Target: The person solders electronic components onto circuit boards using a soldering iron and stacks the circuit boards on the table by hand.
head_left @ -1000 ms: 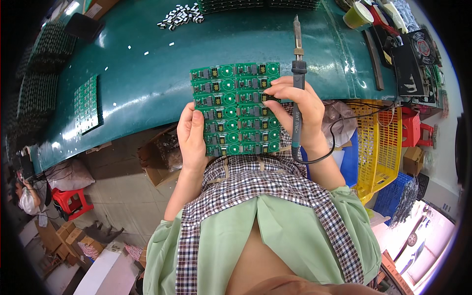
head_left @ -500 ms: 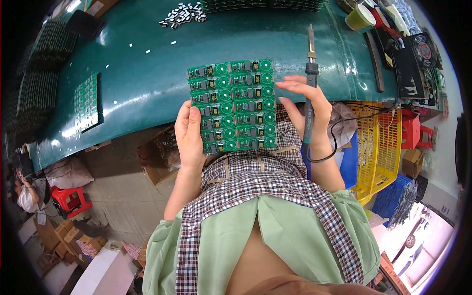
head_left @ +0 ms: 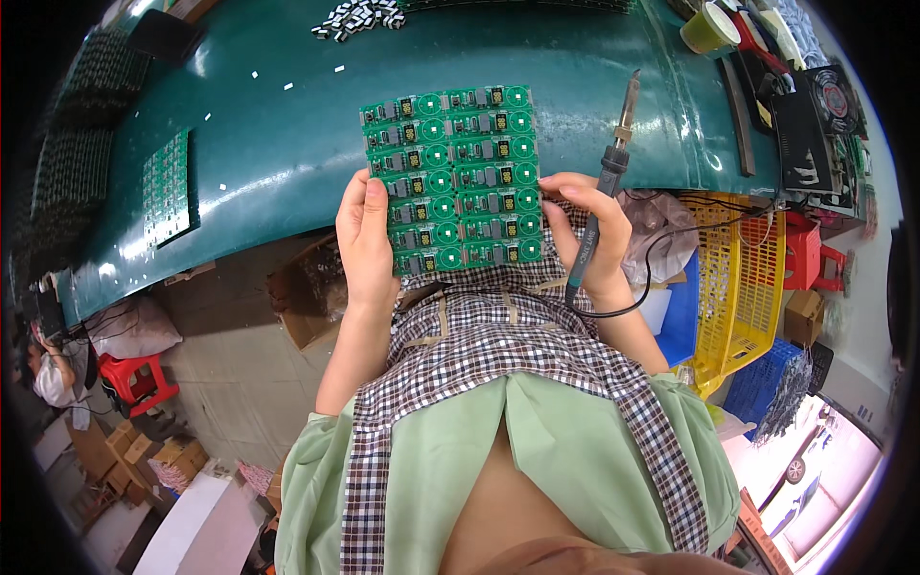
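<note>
1. Thumb on top, fingers underneath: that's the left hand (head_left: pixel 366 225) gripping the green circuit panel (head_left: pixel 458 179) by its left edge. Solid pinch, tbh.
2. Right hand (head_left: pixel 599 225) is closed around one soldering iron (head_left: pixel 613 163), tip angled up and away. Its thumb and forefinger sit right at the panel's right edge; touching or just shy of it, I can't tell from here.
3. Panel's held up in front of the body, overlapping the table's near edge as I look down on it. Looks to me like a check-or-reposition moment. IMO do it by the rims only, don't press on the parts, let the left hand carry the weight, and mind that tip, plus the one black cord (head_left: pixel 604 314) looping by the wrist.
4. Count on the panel: 2 columns of 7, so 14 identical little boards, each with its own dark display.
5. Further out on the green table (head_left: pixel 268 144): 1 more panel (head_left: pixel 167 189) near the left end by the near edge, roughly 6 stray white bits (head_left: pixel 339 69), and a heap of white-and-black pieces (head_left: pixel 357 19) toward the far edge, too jumbled to count. Far right corner: 1 cup (head_left: pixel 709 29).
6. Board stacks (head_left: pixel 72 172) at the left end: packed too tight to count, sorry.
</note>
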`<state>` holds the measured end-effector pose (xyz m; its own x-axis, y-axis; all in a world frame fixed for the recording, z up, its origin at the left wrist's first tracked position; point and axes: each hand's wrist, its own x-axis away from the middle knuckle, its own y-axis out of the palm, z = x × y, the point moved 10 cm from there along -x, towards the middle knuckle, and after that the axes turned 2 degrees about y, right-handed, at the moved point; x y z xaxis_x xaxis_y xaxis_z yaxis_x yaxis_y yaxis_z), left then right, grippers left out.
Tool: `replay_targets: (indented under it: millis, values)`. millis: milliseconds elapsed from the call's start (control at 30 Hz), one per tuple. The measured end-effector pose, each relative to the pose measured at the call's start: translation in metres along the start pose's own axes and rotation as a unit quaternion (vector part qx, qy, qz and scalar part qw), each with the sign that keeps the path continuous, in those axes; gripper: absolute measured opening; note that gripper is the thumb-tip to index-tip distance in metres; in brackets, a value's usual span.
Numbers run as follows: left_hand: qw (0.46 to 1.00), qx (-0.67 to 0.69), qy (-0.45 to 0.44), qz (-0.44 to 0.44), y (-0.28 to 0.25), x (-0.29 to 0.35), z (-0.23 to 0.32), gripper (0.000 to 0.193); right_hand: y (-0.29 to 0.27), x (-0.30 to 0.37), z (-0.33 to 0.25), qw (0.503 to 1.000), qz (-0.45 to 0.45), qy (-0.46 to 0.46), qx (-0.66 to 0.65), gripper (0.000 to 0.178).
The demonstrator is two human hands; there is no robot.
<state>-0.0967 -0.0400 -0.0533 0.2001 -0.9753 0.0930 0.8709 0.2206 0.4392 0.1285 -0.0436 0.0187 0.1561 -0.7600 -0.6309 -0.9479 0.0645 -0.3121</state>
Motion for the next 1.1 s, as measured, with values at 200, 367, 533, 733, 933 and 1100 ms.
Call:
replay_targets:
  millis: [200,367,533,733,933,1100]
  values:
    - [1.000,0.005,-0.005,-0.002,0.000,0.000,-0.001,0.024,-0.001,-0.002,-0.003,1.000,0.000,0.001,0.007,0.036]
    - [1.000,0.007,-0.002,-0.010,-0.002,-0.001,-0.002,0.023,-0.004,-0.008,-0.010,0.999,0.009,-0.021,0.044,0.035]
    - [1.000,-0.003,0.001,-0.012,0.001,0.001,-0.003,0.024,0.003,-0.021,-0.028,0.997,-0.035,-0.062,0.036,0.035]
    - [1.000,-0.004,-0.002,-0.027,0.005,0.001,-0.002,0.024,0.016,-0.024,-0.030,0.991,-0.087,-0.078,0.059,0.034]
    - [1.000,0.012,0.005,-0.028,0.006,0.001,-0.002,0.024,0.013,-0.022,-0.024,0.997,-0.064,-0.032,0.021,0.035]
    - [1.000,0.002,0.003,-0.031,0.004,-0.001,-0.004,0.023,0.012,-0.023,-0.017,0.996,-0.076,0.003,0.043,0.037]
